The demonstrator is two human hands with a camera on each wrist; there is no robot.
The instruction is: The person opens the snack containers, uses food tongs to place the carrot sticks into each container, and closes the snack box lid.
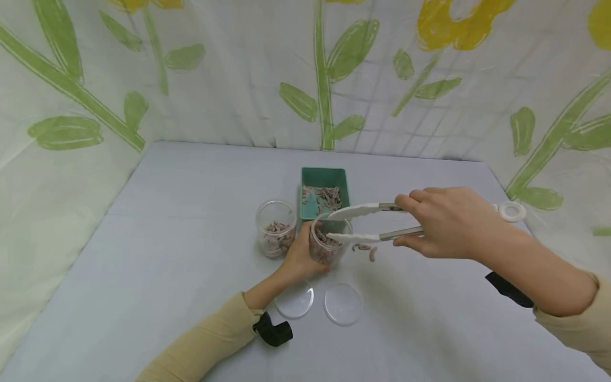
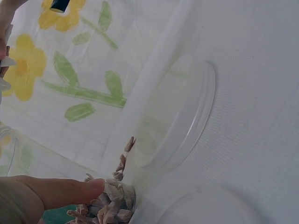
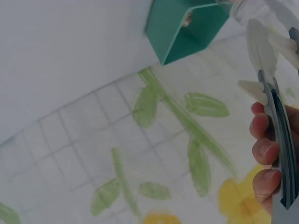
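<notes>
My left hand [image 1: 298,257] grips a clear round jar [image 1: 335,258] partly filled with small brownish-pink, twisted dried pieces. In the left wrist view a digit [image 2: 63,192] presses along the jar's side, over the pieces [image 2: 111,203]. The right hand [image 1: 441,223] holds white-tipped metal tongs [image 1: 355,210] from the right, their arms spread and tips at the jar's mouth. Whether a piece sits between the tips cannot be made out. In the right wrist view, fingers [image 3: 266,151] curl round the tongs' metal arm [image 3: 280,135]. Behind the jar stands a green rectangular tub [image 1: 325,174] holding similar pieces.
A second open jar [image 1: 276,233] with such pieces stands left of the gripped one. Two clear round lids [image 1: 342,304] lie nearer the person, one partly behind the left wrist. Several loose pieces [image 1: 372,253] lie on the table [image 1: 191,239] right of the jar.
</notes>
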